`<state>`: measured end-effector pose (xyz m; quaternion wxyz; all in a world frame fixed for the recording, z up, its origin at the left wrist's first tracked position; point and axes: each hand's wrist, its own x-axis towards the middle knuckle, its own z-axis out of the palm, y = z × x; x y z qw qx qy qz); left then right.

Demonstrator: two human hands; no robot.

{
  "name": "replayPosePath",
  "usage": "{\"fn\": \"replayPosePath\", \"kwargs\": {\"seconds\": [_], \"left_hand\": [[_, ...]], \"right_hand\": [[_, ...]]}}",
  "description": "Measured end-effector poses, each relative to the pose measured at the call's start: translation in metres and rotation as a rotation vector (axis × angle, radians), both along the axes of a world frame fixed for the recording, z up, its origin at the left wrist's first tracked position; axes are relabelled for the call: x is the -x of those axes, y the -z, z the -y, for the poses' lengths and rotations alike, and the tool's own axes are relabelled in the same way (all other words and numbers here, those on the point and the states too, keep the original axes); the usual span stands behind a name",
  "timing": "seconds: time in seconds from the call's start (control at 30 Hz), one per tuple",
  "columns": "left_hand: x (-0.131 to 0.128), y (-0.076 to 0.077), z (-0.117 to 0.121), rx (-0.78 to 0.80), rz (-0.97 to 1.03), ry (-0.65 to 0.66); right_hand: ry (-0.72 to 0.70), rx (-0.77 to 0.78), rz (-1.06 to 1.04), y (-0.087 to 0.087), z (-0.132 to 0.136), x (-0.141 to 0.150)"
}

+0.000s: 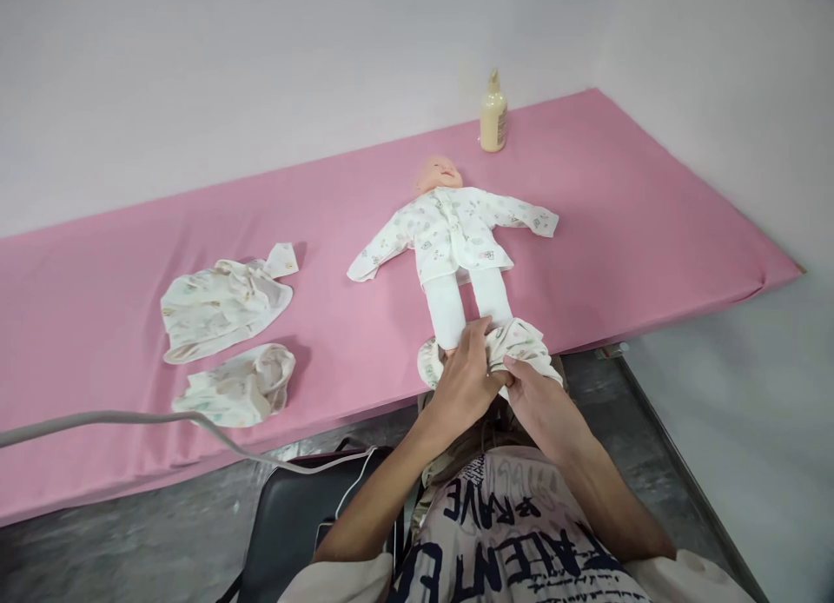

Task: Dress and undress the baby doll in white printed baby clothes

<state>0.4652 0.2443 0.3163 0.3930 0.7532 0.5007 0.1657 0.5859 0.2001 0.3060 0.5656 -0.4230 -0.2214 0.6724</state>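
A single view, worn on the person's head, looks forward and down from above the near side of the bench (pixel 625 203). The wearer's shirt (pixel 501 533) and forearms (pixel 384 490) are closest, filling the lower middle; the hands (pixel 464 373) come a little farther off, at the near edge. Both right corners of the bench fall in frame, its left end is cut off, and a wall (pixel 261 64) rises beyond the far edge.

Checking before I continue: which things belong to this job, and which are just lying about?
Job: doll; patterned garment at its feet, with left hand and right hand on it.
Apparently lying about: far loose garment; near loose garment; pump bottle; chair; grey cable.
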Motion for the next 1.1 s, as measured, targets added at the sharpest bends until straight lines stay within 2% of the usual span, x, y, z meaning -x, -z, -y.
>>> {"fn": "replayPosePath", "kwargs": {"seconds": [0.17, 0.27, 0.37, 0.43, 0.53, 0.63, 0.7, 0.83, 0.93, 1.1], "left_hand": [[-0.001, -0.013, -0.009, 0.099, -0.049, -0.052], [-0.004, -0.015, -0.014, 0.145, -0.043, -0.02], [-0.004, -0.012, -0.017, 0.161, 0.062, -0.052], [-0.004, -0.009, -0.018, 0.155, 0.145, -0.075], [-0.006, -0.005, -0.017, 0.129, 0.205, -0.105], [-0.009, -0.004, -0.017, 0.107, 0.228, -0.134], [-0.011, -0.005, -0.018, 0.082, 0.233, -0.146], [-0.011, -0.008, -0.022, 0.044, 0.19, -0.139], [-0.011, -0.01, -0.026, 0.043, 0.103, -0.145], [-0.018, -0.011, -0.029, 0.008, 0.009, -0.199]], "right_hand": [[-0.056, -0.035, -0.043, -0.012, 0.01, -0.01], [-0.121, -0.009, -0.069, -0.011, 0.022, -0.026], [-0.228, 0.0, -0.038, -0.006, 0.031, -0.041], [-0.268, -0.038, 0.095, -0.004, 0.032, -0.049], [-0.259, -0.09, 0.463, 0.0, 0.026, -0.056], [-0.143, -0.132, 0.811, 0.008, 0.015, -0.059], [-0.06, -0.169, 0.897, 0.014, 0.006, -0.058], [-0.07, -0.19, 0.717, 0.022, -0.013, -0.059], [-0.103, -0.135, 0.603, 0.02, -0.021, -0.06], [-0.05, 0.003, 0.633, 0.017, -0.032, -0.057]]}}
